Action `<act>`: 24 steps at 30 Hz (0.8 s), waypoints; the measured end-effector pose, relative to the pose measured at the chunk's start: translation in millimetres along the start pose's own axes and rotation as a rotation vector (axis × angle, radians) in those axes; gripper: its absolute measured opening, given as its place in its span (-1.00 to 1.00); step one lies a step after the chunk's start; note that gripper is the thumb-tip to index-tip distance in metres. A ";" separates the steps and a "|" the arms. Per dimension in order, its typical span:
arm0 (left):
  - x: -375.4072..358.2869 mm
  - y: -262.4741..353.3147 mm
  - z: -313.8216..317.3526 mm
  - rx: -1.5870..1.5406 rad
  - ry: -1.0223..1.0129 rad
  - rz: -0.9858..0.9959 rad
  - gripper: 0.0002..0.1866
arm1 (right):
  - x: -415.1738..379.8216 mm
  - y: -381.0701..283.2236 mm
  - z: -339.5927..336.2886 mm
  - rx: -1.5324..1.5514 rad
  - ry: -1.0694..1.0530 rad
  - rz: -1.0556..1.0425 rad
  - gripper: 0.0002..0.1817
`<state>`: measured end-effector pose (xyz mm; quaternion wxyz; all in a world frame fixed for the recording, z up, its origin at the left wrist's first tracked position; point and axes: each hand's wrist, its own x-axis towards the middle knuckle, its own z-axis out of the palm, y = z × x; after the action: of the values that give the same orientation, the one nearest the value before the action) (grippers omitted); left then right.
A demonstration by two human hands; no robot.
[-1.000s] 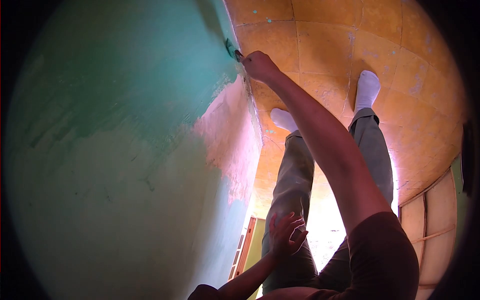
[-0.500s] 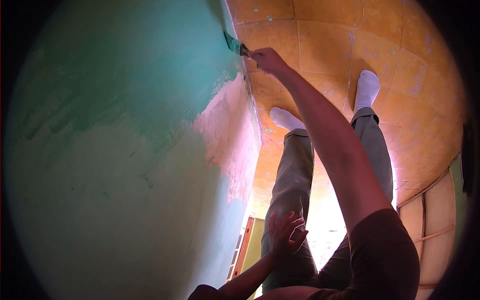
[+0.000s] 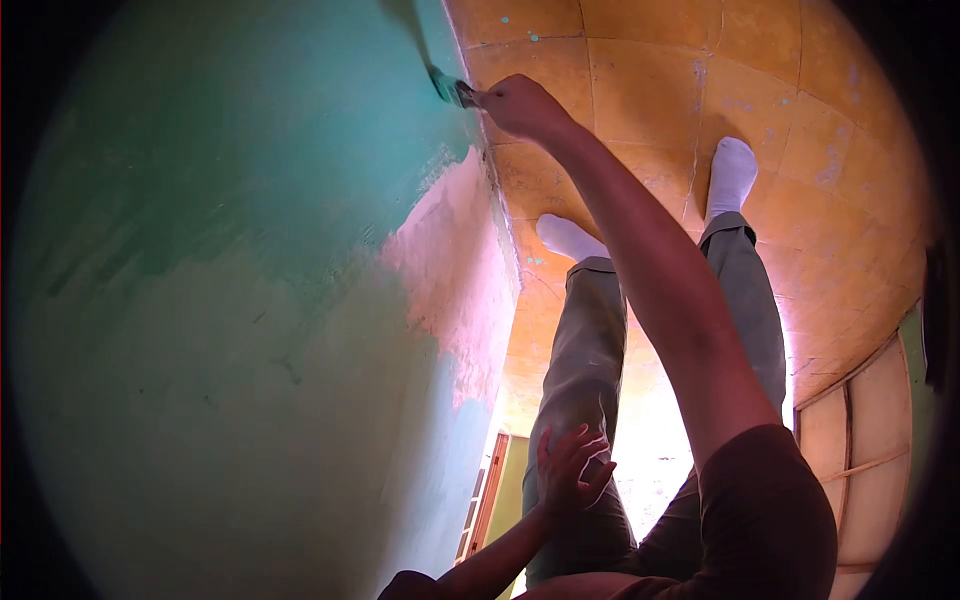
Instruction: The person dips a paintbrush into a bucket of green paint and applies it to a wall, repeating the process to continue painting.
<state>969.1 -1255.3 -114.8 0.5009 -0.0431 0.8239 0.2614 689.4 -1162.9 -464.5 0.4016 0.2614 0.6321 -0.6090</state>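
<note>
My right hand (image 3: pixel 522 106) is closed around the handle of a paintbrush (image 3: pixel 449 88) with green paint on it. The bristles press on the wall (image 3: pixel 250 150), close to where it meets the floor, and the brush's shadow runs up from them. Fresh green-teal paint covers the wall's upper part in this view. Below that is a bare pinkish patch (image 3: pixel 455 250) with ragged edges. My left hand (image 3: pixel 575 470) lies against my trouser leg near the knee, fingers spread, holding nothing.
An orange tiled floor (image 3: pixel 650 90) with a few green paint drips stretches right of the wall. My feet in white socks (image 3: pixel 735 172) stand on it. A panelled wooden door or cupboard (image 3: pixel 870 440) is at the lower right, and bright light shines between my legs.
My right hand and the brush have moved a little to the left along the wall, with the brush tilting more edge-on. My left hand stays where it was.
</note>
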 end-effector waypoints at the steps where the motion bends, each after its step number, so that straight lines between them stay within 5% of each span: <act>1: 0.5 2.0 1.3 0.009 -0.004 0.001 -0.68 | -4.0 14.8 6.6 0.132 0.128 -0.159 -0.57; 5: 1.0 0.4 0.6 0.006 -0.005 -0.004 -0.68 | -16.1 75.3 64.8 0.243 0.227 -0.151 -0.59; 10: 1.0 0.7 0.2 0.010 -0.003 0.000 -0.68 | -14.6 53.0 47.0 -0.081 0.013 0.160 -0.56; 13: 1.0 0.4 0.2 -0.005 0.003 -0.004 -0.68 | -20.2 -6.4 6.1 0.003 0.036 0.075 -0.58; 16: 0.8 -0.1 0.0 -0.020 -0.006 0.005 -0.64 | -19.5 -8.6 9.8 0.327 0.145 -0.154 -0.53; 20: 0.5 1.1 0.1 -0.013 0.001 0.004 -0.64 | -31.0 15.2 43.4 0.272 0.273 -0.172 -0.52; 24: -0.2 -0.5 3.0 -0.002 0.026 0.007 -0.69 | -46.3 10.8 53.0 0.074 0.171 0.110 -0.50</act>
<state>971.9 -1254.3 -115.9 0.4894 -0.0438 0.8302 0.2633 733.3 -1206.1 -428.9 0.3691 0.3613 0.6256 -0.5846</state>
